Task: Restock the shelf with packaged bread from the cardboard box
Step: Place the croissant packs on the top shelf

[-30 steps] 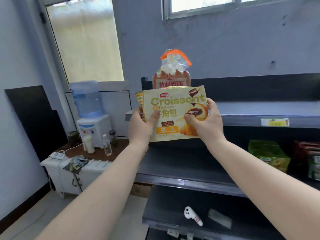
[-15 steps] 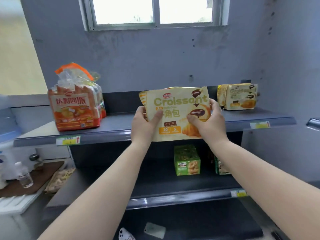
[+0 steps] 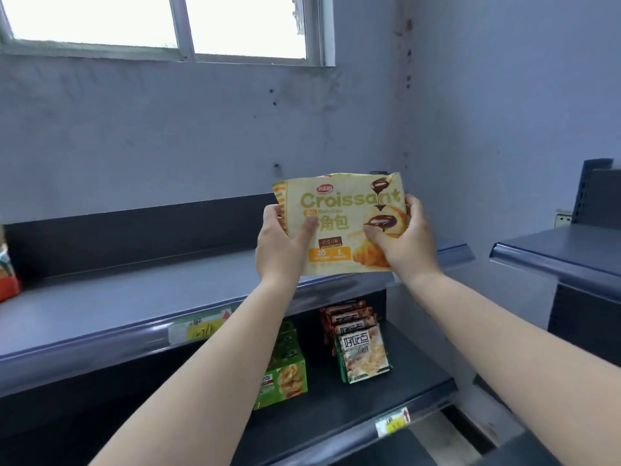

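I hold a pale yellow croissant bag (image 3: 339, 210) upright in both hands above the right end of the top shelf (image 3: 134, 297). My left hand (image 3: 280, 245) grips its left edge with the thumb on the front. My right hand (image 3: 405, 242) grips its lower right corner. The bag hides the spot behind it where another croissant bag stood earlier. An orange bread loaf bag (image 3: 6, 277) shows only as a sliver at the far left edge. The cardboard box is out of view.
On the lower shelf (image 3: 386, 398) stand green snack boxes (image 3: 284, 375) and a row of red and green packets (image 3: 359, 344). Yellow price tags (image 3: 198, 327) sit on the shelf rails. A second dark shelf unit (image 3: 568, 250) stands at the right. A window (image 3: 168, 25) is overhead.
My view has swung right along the shelf. The bag has travelled with both hands toward the right end, now covering the other croissant bag; the orange loaf has slid to the left edge.
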